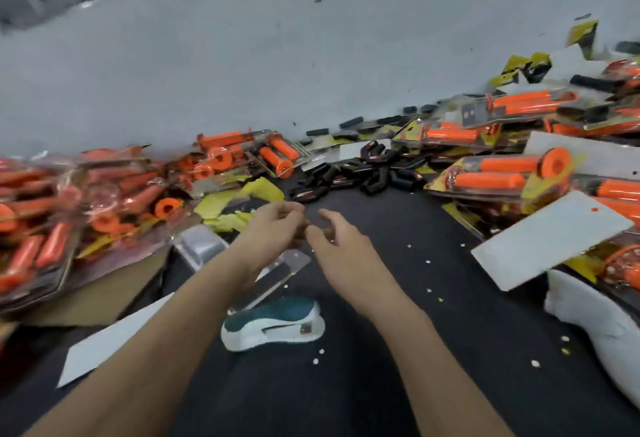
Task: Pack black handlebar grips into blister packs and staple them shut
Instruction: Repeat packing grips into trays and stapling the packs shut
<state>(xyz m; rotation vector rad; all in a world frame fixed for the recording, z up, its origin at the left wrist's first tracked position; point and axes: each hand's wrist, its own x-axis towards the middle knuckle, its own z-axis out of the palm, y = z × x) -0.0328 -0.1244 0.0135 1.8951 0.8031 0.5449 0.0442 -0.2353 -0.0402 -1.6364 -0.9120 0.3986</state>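
A heap of black handlebar grips lies at the far middle of the dark table. My left hand and my right hand hover side by side above the table, just short of that heap, fingers loosely curled, with nothing visible in either. A clear blister pack lies flat under my left wrist. A second clear blister shell sits to its left. The teal and white stapler rests on the table between my forearms.
Packed orange grips in blister packs are piled at the left and at the right. White backing cards lie at the right and the near left. Yellow paper scraps and small white bits litter the table. A grey wall stands behind.
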